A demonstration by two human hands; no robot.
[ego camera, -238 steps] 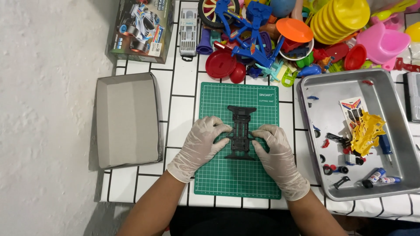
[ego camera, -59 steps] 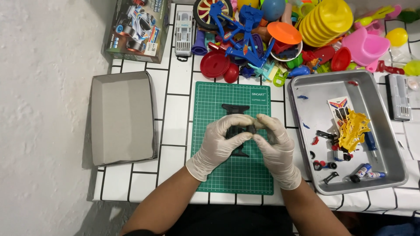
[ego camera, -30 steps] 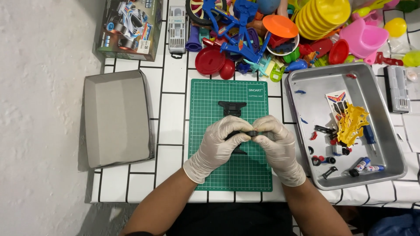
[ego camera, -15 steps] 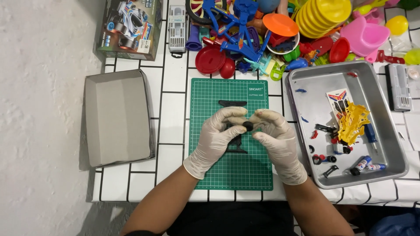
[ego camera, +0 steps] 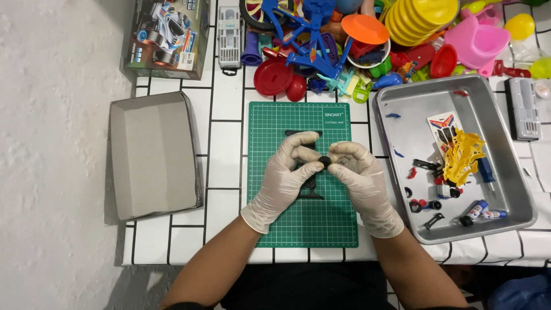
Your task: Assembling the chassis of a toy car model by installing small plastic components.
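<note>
From the head camera, looking straight down, both hands worked over a green cutting mat (ego camera: 304, 224) that lay on a white tiled desk (ego camera: 227, 155). Both wore pale thin gloves. The left hand (ego camera: 287, 172) and the right hand (ego camera: 359, 172) met at the middle of the mat, fingertips touching. Between them sat a small black wheel (ego camera: 325, 162), pinched from both sides; each grip was closed on it, thumbs and forefingers curled tight around the little round piece. Under the hands, a black toy car frame (ego camera: 310, 186) lay on the mat, mostly hidden, with its front end showing above the left fingers and its rear bar below the palms. Whether the wheel touched the frame could not be told.

To the left of the mat an open grey cardboard box lid (ego camera: 155, 155) rested on the desk, well apart from the hands. Behind it stood a printed toy car box (ego camera: 169, 34). To the right lay a metal tray (ego camera: 402, 138), near the right wrist, holding a yellow plastic car body (ego camera: 462, 158), a sticker sheet (ego camera: 441, 125), several small black and red parts and a small blue tube (ego camera: 475, 211). Along the far edge of the desk spread a heap of coloured plastic toys (ego camera: 367, 40), among them a blue bicycle, red lids and a stack of yellow plates.
</note>
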